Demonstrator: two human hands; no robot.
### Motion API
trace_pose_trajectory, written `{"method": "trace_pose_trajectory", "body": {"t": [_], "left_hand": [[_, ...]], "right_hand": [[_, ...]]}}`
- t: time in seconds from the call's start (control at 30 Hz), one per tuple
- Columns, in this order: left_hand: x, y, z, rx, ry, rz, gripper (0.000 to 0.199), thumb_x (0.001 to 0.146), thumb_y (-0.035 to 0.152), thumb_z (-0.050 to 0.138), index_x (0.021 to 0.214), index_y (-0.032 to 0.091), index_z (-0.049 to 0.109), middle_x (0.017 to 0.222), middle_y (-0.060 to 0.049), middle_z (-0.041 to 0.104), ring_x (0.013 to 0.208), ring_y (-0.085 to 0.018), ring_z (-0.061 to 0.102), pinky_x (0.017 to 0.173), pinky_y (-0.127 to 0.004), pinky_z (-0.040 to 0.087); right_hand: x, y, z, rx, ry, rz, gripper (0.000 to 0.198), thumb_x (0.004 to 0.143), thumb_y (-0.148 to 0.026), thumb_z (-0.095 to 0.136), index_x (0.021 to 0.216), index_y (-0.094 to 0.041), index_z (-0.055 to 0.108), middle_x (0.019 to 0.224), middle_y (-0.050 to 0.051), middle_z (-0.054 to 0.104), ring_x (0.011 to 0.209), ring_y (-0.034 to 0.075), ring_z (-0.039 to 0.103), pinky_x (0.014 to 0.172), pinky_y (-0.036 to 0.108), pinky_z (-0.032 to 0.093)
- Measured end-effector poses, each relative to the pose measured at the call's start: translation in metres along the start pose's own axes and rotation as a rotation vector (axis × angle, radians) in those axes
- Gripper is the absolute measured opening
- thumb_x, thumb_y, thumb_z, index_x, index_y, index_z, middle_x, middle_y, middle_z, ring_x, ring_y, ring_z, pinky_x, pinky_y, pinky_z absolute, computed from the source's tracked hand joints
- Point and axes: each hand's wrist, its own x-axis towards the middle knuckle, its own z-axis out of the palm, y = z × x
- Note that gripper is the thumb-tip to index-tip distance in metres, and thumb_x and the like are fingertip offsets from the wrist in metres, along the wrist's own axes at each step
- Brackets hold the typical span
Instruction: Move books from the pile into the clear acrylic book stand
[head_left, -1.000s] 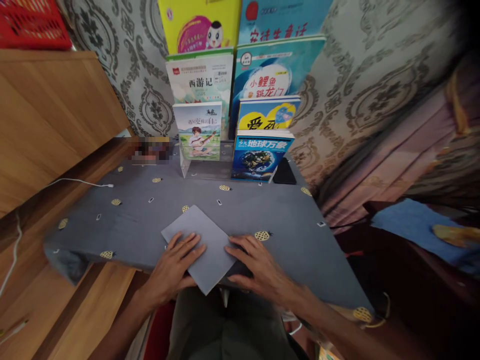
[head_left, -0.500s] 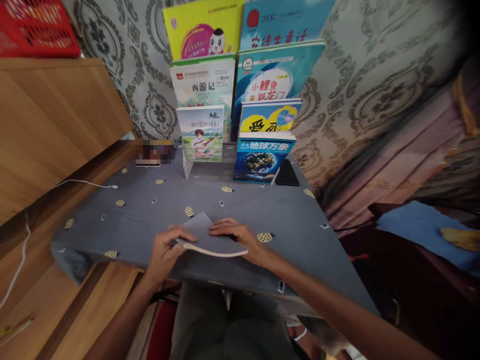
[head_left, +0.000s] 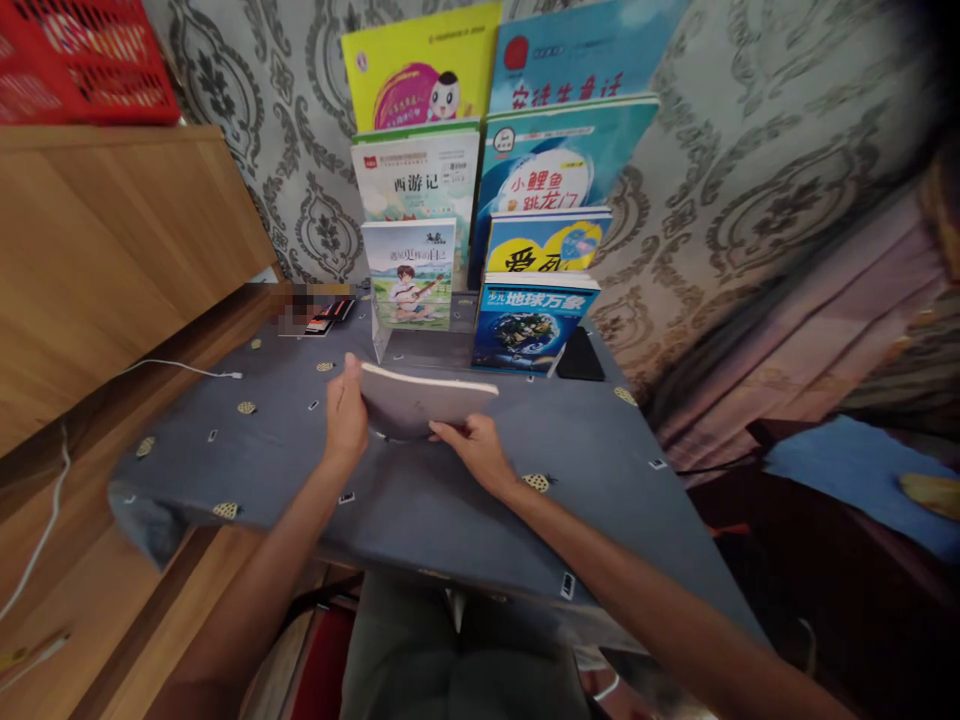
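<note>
A thin grey-covered book (head_left: 420, 405) is tilted up over the table, its pale page edges along the top. My left hand (head_left: 347, 412) grips its left side, thumb pointing up. Closed on its lower edge, right of the middle, is my right hand (head_left: 480, 448), thumb on the near cover. Beyond the book stands a clear display rack (head_left: 424, 347) holding several upright books. Its lowest row has a book with a guitar player (head_left: 410, 285) on the left and a blue earth book (head_left: 529, 325) on the right.
A dark cloth with pineapples covers the table (head_left: 277, 465). Right of the rack lies a black phone-like slab (head_left: 581, 355). A white cable (head_left: 184, 368) runs across the left side, near a wooden cabinet (head_left: 135, 220) with a red basket (head_left: 90, 65) on top.
The book has swung from nearly flat to tilted up and moved away from me towards the rack. Both hands went with it, changing their hold. The view has shifted slightly.
</note>
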Motion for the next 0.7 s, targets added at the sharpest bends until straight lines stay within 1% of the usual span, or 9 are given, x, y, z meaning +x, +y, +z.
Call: {"method": "trace_pose_trajectory", "body": {"t": [0.1,0.17,0.23,0.3,0.4,0.47,0.53,0.63,0.7], "left_hand": [[0.001,-0.008,0.008,0.034,-0.001,-0.003,0.065,0.091,0.075,0.04,0.066,0.02,0.063,0.063,-0.002,0.06,0.075,-0.02,0.061,0.068,-0.028,0.048],[0.001,-0.014,0.01,0.057,-0.022,0.0,0.064,0.093,0.073,0.038,0.075,0.02,0.068,0.074,-0.004,0.067,0.085,-0.022,0.064,0.076,-0.03,0.051],[0.001,-0.021,0.011,0.084,-0.031,0.004,0.063,0.093,0.073,0.039,0.08,0.019,0.069,0.081,-0.005,0.07,0.09,-0.022,0.065,0.081,-0.031,0.051],[0.001,-0.029,0.01,0.101,-0.067,0.016,0.063,0.091,0.074,0.04,0.081,0.019,0.068,0.083,-0.005,0.07,0.091,-0.023,0.065,0.084,-0.032,0.051],[0.002,-0.041,0.009,0.07,-0.126,0.011,0.063,0.09,0.074,0.043,0.087,0.017,0.069,0.091,-0.006,0.073,0.097,-0.023,0.065,0.091,-0.034,0.05],[0.003,-0.05,0.009,0.013,-0.111,-0.025,0.062,0.091,0.072,0.045,0.095,0.016,0.071,0.102,-0.008,0.074,0.106,-0.024,0.065,0.098,-0.036,0.048],[0.003,-0.058,0.011,-0.04,-0.082,-0.067,0.061,0.091,0.07,0.048,0.099,0.015,0.071,0.109,-0.011,0.074,0.113,-0.026,0.063,0.102,-0.038,0.046],[0.004,-0.067,0.012,-0.088,-0.102,-0.106,0.058,0.091,0.067,0.05,0.102,0.014,0.071,0.11,-0.013,0.075,0.118,-0.027,0.062,0.104,-0.041,0.046],[0.005,-0.07,0.012,-0.11,-0.13,-0.108,0.057,0.091,0.066,0.051,0.104,0.014,0.071,0.112,-0.013,0.074,0.12,-0.028,0.062,0.105,-0.042,0.045]], "right_hand": [[0.001,-0.003,-0.005,0.063,0.03,-0.02,0.042,0.077,-0.06,0.071,0.071,-0.018,0.071,0.066,0.003,0.071,0.059,0.018,0.067,0.059,0.029,0.056],[0.002,-0.006,-0.006,0.129,0.031,-0.014,0.043,0.076,-0.061,0.071,0.075,-0.018,0.071,0.071,0.002,0.071,0.055,0.016,0.066,0.056,0.029,0.057],[0.003,-0.008,-0.007,0.198,0.02,0.007,0.044,0.075,-0.062,0.072,0.076,-0.018,0.07,0.074,0.001,0.07,0.053,0.014,0.063,0.053,0.029,0.058],[0.004,-0.009,-0.008,0.256,0.009,0.036,0.044,0.073,-0.062,0.074,0.076,-0.018,0.069,0.075,0.001,0.069,0.053,0.013,0.06,0.052,0.029,0.059],[0.005,-0.008,-0.01,0.323,0.022,0.09,0.045,0.072,-0.061,0.075,0.075,-0.017,0.067,0.071,-0.001,0.064,0.053,0.011,0.057,0.049,0.028,0.059],[0.006,-0.006,-0.01,0.349,0.036,0.127,0.046,0.071,-0.062,0.076,0.07,-0.018,0.064,0.062,-0.004,0.056,0.049,0.009,0.053,0.044,0.025,0.057],[0.006,-0.003,-0.01,0.354,0.028,0.162,0.049,0.069,-0.064,0.076,0.065,-0.019,0.059,0.057,-0.007,0.047,0.043,0.007,0.047,0.038,0.022,0.051],[0.005,0.001,-0.01,0.345,-0.013,0.2,0.049,0.071,-0.065,0.075,0.068,-0.019,0.057,0.056,-0.008,0.047,0.038,0.006,0.044,0.033,0.019,0.043],[0.005,0.003,-0.01,0.343,-0.025,0.206,0.049,0.071,-0.065,0.074,0.071,-0.019,0.058,0.056,-0.008,0.049,0.037,0.006,0.044,0.032,0.02,0.042]]}}
